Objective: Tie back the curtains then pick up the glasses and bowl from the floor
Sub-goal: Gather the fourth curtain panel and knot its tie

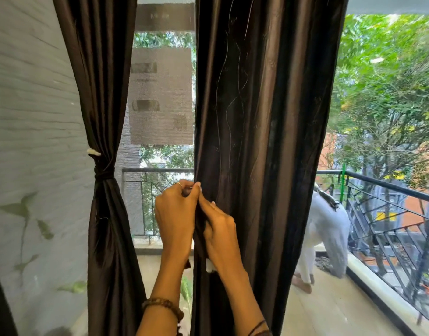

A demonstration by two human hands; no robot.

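Two dark brown curtains are seen hanging in front of a balcony. The left curtain (104, 141) is already gathered and bound at its middle by a dark tie (103, 173), close beside a small white hook (94, 152) on the grey wall (33, 105). The right curtain (262, 141) hangs loose and full, with thin wavy lines stitched down its folds.

The inner edge of the right curtain is pinched by both hands at about railing height. The left hand (177, 214) is closed on the fabric's edge with thumb and fingertips pressed together; a ring is worn on one finger and a beaded bracelet (163, 305) on the wrist. The right hand (219, 229) is curled around a fold of the same edge just below, touching the left hand. Dark thin bands are worn at the right wrist.

Between the curtains, a mesh screen and a black balcony railing (388, 184) are visible, with green trees beyond. On the balcony floor (329, 311) at the right, a person in pale clothing (329, 229) is bent forward. The glasses and bowl are not in view.
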